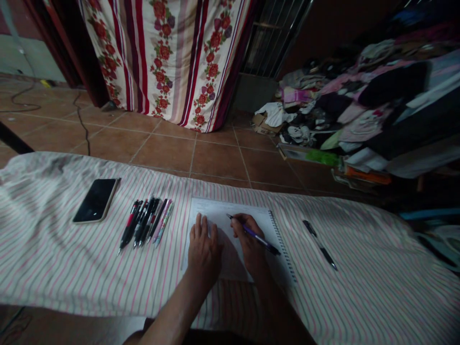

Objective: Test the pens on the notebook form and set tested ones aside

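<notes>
Two forearms reach one notebook, right hand holding one pen.

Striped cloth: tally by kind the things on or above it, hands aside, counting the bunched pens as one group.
Smartphone: 1
Spiral-bound notebook: 1
Bunch of pens: 1
Single pens: 2 (purple pen in the right hand, dark pen lying apart)
Total: 5

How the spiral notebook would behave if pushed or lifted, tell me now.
The notebook lies flat, so it probably won't tip. With the left hand resting on it, it may resist sliding. Lifted by one edge, its pages might flop about the spiral binding.
</notes>
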A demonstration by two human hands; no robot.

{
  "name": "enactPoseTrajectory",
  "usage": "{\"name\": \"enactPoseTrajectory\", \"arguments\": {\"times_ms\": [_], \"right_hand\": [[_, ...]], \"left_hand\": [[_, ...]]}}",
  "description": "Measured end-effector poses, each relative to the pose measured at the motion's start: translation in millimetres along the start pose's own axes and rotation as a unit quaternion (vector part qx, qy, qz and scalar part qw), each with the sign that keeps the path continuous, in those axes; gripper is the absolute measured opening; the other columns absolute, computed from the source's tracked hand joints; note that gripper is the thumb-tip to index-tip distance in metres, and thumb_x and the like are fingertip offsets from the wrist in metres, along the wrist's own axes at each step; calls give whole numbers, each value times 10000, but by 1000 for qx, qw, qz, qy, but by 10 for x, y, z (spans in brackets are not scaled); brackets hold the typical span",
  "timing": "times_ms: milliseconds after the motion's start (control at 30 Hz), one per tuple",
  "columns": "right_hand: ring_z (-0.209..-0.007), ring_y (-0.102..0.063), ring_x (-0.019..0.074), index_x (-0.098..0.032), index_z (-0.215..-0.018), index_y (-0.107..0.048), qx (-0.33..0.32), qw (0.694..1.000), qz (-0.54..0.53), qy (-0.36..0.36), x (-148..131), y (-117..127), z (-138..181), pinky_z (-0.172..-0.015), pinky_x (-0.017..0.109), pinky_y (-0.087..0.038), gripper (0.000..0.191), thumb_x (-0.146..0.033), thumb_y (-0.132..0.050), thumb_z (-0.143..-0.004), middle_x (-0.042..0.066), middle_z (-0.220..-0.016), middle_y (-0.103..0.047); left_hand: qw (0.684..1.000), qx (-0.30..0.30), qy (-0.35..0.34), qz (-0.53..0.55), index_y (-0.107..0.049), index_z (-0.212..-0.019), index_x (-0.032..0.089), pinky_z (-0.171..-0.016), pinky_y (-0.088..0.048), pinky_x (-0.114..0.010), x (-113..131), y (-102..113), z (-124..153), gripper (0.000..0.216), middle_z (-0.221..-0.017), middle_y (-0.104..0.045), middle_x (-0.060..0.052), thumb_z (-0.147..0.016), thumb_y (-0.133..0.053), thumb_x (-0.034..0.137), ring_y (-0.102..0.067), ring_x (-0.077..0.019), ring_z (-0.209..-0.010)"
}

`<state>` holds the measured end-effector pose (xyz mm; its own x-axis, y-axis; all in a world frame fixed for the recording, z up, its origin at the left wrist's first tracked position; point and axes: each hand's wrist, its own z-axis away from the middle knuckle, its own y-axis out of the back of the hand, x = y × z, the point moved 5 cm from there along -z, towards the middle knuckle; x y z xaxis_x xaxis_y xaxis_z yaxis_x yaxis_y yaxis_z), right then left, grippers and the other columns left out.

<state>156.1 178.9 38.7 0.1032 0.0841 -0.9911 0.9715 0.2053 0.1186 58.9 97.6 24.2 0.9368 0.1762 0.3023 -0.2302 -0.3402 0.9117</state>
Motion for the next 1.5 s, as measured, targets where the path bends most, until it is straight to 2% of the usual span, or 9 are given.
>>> {"name": "enactPoseTrajectory", "arguments": {"times_ms": [167, 300, 567, 900, 1033, 1167, 1367, 1500], "right_hand": [[-613, -530, 134, -197, -804, -557, -27, 999, -5, 30, 43, -397, -285, -536, 247, -428, 244, -417, -605, -709, 4, -709, -591], [-631, -564, 147, -202, -799, -551, -69, 997, 16, 25, 69, -659, -448, -551, 250, -439, 213, -399, -567, -720, 10, -694, -614], [-621, -594, 157, -213, -736, -552, -101, 990, 68, 68, 10, -925, -591, -615, 264, -457, 129, -339, -528, -736, -1, -652, -620], [-652, -612, 166, -236, -732, -564, -70, 989, 109, 75, 255, -937, -627, -619, 268, -468, 133, -364, -530, -740, 0, -682, -641], [-643, -605, 168, -233, -716, -563, -64, 988, 121, 73, 232, -934, -624, -623, 274, -464, 119, -344, -525, -737, 3, -673, -634], [-636, -603, 170, -227, -713, -548, -64, 993, 86, 54, 248, -924, -623, -601, 270, -466, 143, -368, -533, -734, 4, -655, -615], [-639, -608, 179, -238, -710, -559, -34, 994, 81, 59, 324, -858, -661, -583, 273, -460, 169, -403, -544, -739, 8, -648, -644], [-611, -600, 172, -235, -699, -565, -37, 993, 95, 59, 313, -857, -660, -563, 263, -450, 177, -408, -550, -731, 2, -625, -640]], "left_hand": [[1000, 1, -3, -5, -518, -1152, 59, -948, -416, -519, -65, 15, 10, 378, -1257, -515, -214, -786, -507, 155, -353, -366, -1278], [1000, -11, 3, -14, -536, -1137, 69, -917, -447, -479, -92, -6, 13, 345, -1233, -542, -193, -804, -459, 121, -396, -326, -1255], [998, -51, 7, -31, -522, -1177, 61, -918, -441, -460, -88, 3, -4, 382, -1261, -509, -204, -804, -457, 116, -417, -329, -1221], [1000, -17, -8, -23, -473, -1240, 137, -926, -402, -476, -103, 6, -67, 425, -1162, -549, -143, -821, -415, 95, -456, -284, -1144], [999, -38, -4, -17, -478, -1236, 140, -909, -410, -470, -103, 2, -63, 419, -1154, -550, -145, -824, -413, 98, -465, -281, -1111], [998, -56, 13, -18, -502, -1208, 131, -883, -435, -435, -98, 38, -78, 385, -1154, -542, -146, -834, -413, 104, -439, -290, -1130], [997, -67, 43, -13, -574, -1046, 144, -789, -465, -401, -89, 110, -133, 274, -1056, -556, -122, -815, -436, 93, -473, -278, -1047], [995, -86, 52, -11, -583, -1022, 147, -776, -463, -396, -89, 108, -155, 269, -1040, -559, -112, -821, -416, 83, -484, -269, -1015]]}}
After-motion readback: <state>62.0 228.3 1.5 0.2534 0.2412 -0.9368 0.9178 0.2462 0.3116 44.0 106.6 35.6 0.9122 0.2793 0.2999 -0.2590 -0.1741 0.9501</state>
